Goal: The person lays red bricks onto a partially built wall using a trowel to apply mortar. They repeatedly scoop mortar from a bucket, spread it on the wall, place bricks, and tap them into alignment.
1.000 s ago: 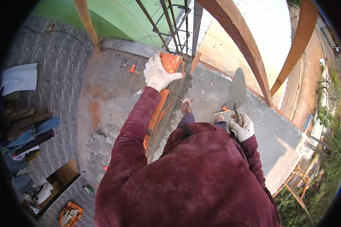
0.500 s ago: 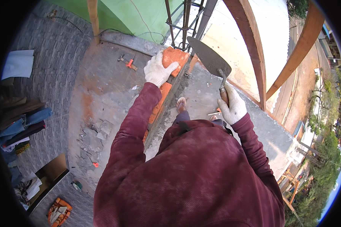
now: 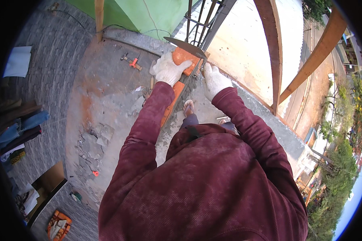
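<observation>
My left hand (image 3: 169,70), in a white knit glove, grips an orange brick (image 3: 183,57) at the far end of a low brick course. Its thumb lies across the brick and its fingers are at the left side. My right hand (image 3: 216,81), gloved too, is closed round the handle of a trowel (image 3: 187,47). The handle is mostly hidden in the glove. Tilted nearly edge-on, the trowel blade reaches left over the brick's far part; whether it touches, I cannot tell. More orange bricks (image 3: 173,103) of the course run toward me beneath my left forearm.
A hammer (image 3: 131,62) lies on the concrete floor left of the course. Upright steel bars (image 3: 201,24) stand just beyond the brick. Wooden posts (image 3: 272,52) rise at the right. Broken rubble (image 3: 102,136) litters the floor at left. My sandalled foot (image 3: 188,106) is right of the course.
My right hand has moved left and away from me with the trowel, bringing the blade over the brick and turning it edge-on. My left hand stays on the brick.
</observation>
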